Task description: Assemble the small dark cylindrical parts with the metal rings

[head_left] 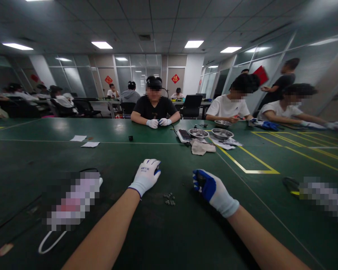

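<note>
The white-gloved left hand (145, 176) rests curled, empty; its blue glove print is unreadable. The right hand (211, 189) clenches a small dark part, mostly hidden. Between them, tiny metal nuts (169, 199).

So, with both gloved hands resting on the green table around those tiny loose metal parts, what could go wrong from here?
1. The small metal nuts lie loose on the green table between the left hand and right hand; a sweep of either wrist could scatter them.
2. The right hand seems curled around a small dark part; in thick gloves it might slip out.
3. The white cord near the left forearm could snag.
</note>
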The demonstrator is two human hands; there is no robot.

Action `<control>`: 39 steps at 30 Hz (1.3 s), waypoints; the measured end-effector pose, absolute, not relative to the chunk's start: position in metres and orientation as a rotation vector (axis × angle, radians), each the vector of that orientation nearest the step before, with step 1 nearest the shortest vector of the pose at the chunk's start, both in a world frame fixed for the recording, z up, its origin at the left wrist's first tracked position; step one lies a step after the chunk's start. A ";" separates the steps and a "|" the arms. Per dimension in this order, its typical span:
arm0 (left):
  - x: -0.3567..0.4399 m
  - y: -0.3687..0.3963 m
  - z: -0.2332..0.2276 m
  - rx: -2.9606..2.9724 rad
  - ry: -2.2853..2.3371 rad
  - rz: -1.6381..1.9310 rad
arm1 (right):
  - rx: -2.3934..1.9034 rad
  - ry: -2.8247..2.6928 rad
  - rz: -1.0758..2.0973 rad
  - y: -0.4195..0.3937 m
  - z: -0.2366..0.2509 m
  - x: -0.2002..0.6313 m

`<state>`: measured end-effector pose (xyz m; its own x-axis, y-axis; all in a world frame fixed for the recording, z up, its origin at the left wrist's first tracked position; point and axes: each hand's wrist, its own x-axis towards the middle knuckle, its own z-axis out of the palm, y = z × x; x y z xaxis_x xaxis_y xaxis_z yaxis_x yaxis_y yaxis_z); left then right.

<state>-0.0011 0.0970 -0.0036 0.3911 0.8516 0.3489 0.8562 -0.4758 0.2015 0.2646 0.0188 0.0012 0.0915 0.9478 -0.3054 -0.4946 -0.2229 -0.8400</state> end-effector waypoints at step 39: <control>0.048 0.230 -0.003 -2.629 -1.883 -0.205 | -0.962 -0.527 1.591 0.009 -0.008 0.252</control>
